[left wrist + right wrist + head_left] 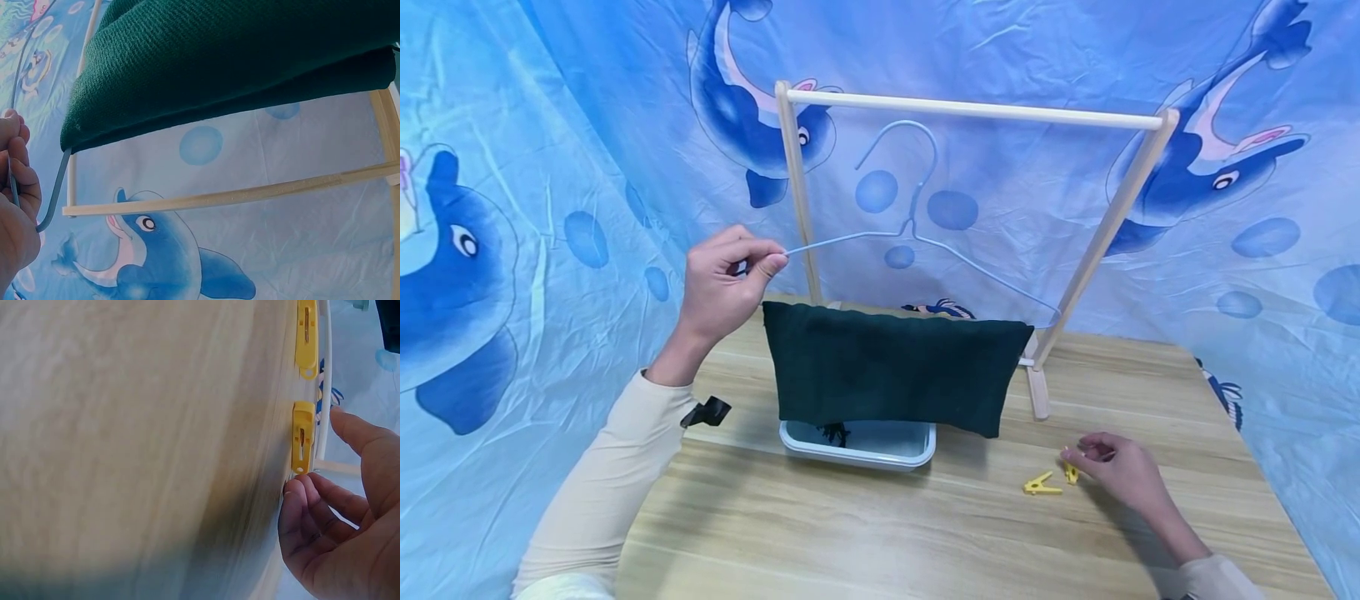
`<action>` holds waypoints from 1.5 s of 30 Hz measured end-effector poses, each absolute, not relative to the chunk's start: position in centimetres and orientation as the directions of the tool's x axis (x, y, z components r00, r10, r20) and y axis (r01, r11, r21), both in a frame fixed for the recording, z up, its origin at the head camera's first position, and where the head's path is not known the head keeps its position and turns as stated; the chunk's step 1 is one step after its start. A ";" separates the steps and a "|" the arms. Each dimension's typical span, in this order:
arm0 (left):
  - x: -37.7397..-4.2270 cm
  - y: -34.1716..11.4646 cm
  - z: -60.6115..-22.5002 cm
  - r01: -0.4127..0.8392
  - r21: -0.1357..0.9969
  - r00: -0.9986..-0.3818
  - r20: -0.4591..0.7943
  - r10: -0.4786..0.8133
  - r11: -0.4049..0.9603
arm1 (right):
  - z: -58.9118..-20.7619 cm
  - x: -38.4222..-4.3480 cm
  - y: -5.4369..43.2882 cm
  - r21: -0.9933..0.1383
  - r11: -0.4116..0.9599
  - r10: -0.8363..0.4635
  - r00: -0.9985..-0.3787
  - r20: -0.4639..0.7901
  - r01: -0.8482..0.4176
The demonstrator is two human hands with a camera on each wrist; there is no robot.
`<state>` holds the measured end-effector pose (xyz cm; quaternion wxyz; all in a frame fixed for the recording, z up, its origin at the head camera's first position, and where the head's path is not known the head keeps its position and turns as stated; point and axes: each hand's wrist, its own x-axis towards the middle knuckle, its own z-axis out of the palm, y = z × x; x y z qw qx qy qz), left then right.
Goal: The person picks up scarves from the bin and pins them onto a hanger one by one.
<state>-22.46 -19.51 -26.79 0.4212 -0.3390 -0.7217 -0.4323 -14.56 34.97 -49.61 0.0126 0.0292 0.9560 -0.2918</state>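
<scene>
In the head view my left hand (724,279) pinches the left shoulder of a light blue wire hanger (962,257) between thumb and fingers. A folded dark green cloth (895,367) hangs over the hanger's lower bar. At the right of the table my right hand (1122,471) is at a yellow clothespin (1071,473), its fingertips right at the pin's end in the right wrist view. There the thumb (350,425) stands apart from the fingers, and the clothespin (302,439) is not gripped. Just left of it lies a second yellow clothespin (1042,484).
Behind the cloth stands a wooden rack with a white top rail (970,108). A pale blue tub (857,454) with a small dark thing inside is partly hidden under the cloth. A blue dolphin-print curtain (1037,50) surrounds the wood-grain table (865,542).
</scene>
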 end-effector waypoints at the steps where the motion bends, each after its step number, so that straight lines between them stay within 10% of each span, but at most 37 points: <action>1: -22.4 -19.5 -26.8 0.854 0.339 -0.416 0.901 0.125 0.396 | -49.6 -14.6 35.0 -0.554 0.830 0.046 -0.998 -0.043 0.062; 45: -22.5 -19.9 -27.5 0.848 0.350 -0.426 0.897 0.120 0.398 | -48.0 -14.5 34.3 -0.520 0.853 0.014 -0.995 0.097 -0.039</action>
